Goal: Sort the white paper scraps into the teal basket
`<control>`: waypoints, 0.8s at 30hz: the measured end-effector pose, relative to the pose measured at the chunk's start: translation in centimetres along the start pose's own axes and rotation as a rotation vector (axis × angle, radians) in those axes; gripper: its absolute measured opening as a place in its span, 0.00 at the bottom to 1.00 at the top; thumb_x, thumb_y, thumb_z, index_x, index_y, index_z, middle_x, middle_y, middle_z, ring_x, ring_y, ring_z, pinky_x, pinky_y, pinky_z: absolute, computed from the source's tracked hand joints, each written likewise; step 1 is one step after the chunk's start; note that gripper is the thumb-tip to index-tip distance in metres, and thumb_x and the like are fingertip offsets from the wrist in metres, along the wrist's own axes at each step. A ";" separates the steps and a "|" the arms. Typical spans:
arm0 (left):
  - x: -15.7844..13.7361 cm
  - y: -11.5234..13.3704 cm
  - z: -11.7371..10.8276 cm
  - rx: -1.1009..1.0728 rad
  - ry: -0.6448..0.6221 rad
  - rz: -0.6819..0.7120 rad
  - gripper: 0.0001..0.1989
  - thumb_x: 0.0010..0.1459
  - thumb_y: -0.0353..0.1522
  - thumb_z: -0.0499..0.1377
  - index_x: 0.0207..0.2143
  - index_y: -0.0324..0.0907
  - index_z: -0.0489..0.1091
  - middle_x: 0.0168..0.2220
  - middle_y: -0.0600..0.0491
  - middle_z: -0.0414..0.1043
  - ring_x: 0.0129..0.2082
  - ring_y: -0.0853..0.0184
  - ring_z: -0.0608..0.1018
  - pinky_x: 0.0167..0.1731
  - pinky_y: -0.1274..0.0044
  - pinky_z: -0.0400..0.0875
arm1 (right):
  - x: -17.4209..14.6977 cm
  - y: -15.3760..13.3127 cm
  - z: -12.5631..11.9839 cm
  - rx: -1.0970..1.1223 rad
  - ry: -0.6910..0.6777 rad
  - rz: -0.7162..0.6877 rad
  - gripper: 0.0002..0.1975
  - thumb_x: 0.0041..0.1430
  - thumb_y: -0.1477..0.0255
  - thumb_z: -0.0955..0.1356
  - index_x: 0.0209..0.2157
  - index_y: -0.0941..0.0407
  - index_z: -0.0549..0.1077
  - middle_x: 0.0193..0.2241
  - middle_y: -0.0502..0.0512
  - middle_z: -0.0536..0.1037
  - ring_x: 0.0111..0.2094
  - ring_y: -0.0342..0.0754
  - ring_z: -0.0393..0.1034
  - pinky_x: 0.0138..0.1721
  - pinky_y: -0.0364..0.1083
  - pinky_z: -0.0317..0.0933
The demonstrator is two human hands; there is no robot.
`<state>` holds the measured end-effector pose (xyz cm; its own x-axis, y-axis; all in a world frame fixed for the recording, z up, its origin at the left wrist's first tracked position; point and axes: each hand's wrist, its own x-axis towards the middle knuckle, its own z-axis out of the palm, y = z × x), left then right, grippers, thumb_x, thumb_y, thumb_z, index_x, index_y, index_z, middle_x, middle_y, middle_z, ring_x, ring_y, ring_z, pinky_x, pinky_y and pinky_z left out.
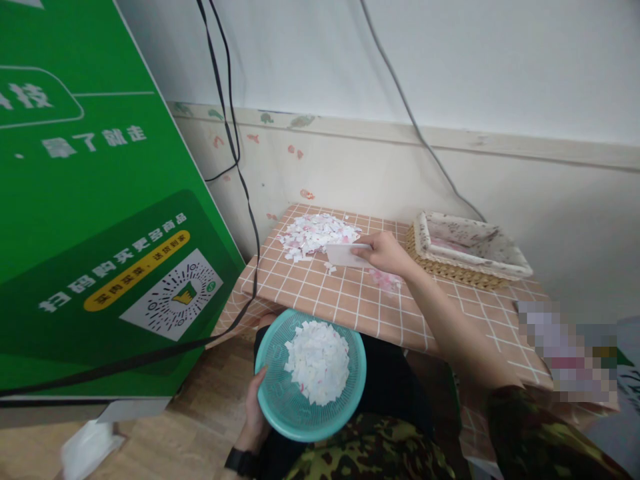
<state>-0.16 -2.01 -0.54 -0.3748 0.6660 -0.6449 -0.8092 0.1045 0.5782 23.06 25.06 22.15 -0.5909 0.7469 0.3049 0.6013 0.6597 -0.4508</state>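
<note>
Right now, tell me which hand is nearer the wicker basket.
Right. The right hand, holding a white card, is just to the left of the wicker basket; the left hand is farther off, at the rim of the teal colander.

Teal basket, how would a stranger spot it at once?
Find the brown checked tabletop by the wall. Below its near edge, over the person's lap, the left hand holds the teal basket at its rim. Unlike the rectangular, cloth-lined wicker basket on the tabletop, it is round and holds a heap of white scraps.
</note>
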 end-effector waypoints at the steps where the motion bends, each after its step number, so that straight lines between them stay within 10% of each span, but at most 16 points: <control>1: 0.0 0.0 -0.1 0.002 -0.003 0.002 0.10 0.42 0.35 0.63 0.28 0.39 0.76 0.26 0.50 0.79 0.28 0.57 0.79 0.37 0.66 0.72 | 0.1 -0.1 0.2 -0.002 0.001 0.010 0.11 0.54 0.70 0.65 0.34 0.55 0.79 0.26 0.51 0.79 0.28 0.45 0.70 0.30 0.43 0.57; 24: 0.3 -0.2 -0.5 -0.032 -0.014 -0.005 0.11 0.42 0.35 0.64 0.28 0.38 0.77 0.26 0.50 0.79 0.26 0.59 0.78 0.34 0.68 0.72 | 1.2 0.3 1.8 0.125 -0.025 -0.041 0.11 0.56 0.69 0.66 0.35 0.57 0.79 0.28 0.51 0.79 0.28 0.44 0.69 0.29 0.42 0.56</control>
<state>-0.32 -2.18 -1.15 -0.3645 0.6756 -0.6409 -0.8254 0.0843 0.5582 21.58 25.98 20.82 -0.6283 0.7158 0.3049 0.5053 0.6734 -0.5396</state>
